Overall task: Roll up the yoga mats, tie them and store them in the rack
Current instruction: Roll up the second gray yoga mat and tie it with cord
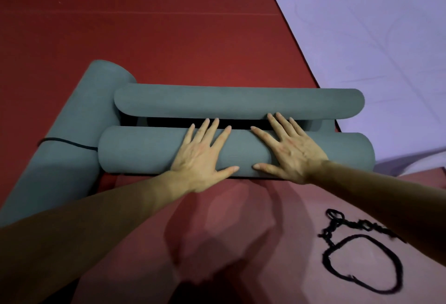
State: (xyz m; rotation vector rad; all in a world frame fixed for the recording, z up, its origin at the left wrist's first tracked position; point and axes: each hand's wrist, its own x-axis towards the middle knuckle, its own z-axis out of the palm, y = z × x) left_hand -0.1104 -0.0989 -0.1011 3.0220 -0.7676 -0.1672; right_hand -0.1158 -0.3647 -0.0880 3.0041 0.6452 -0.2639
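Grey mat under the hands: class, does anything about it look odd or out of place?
Yes. Beyond the near roll pressed by the left hand and right hand, the far end curls over into a second roll, a dark gap between them; a tail should lie flat.

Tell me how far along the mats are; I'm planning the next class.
Done: the left grey mat is rolled and bound with a black cord. In hand: the left hand and right hand press flat on the near grey roll, not yet tied. Left: the purple mat lies unrolled, a loose cord lies on the floor, and no rack is in view.
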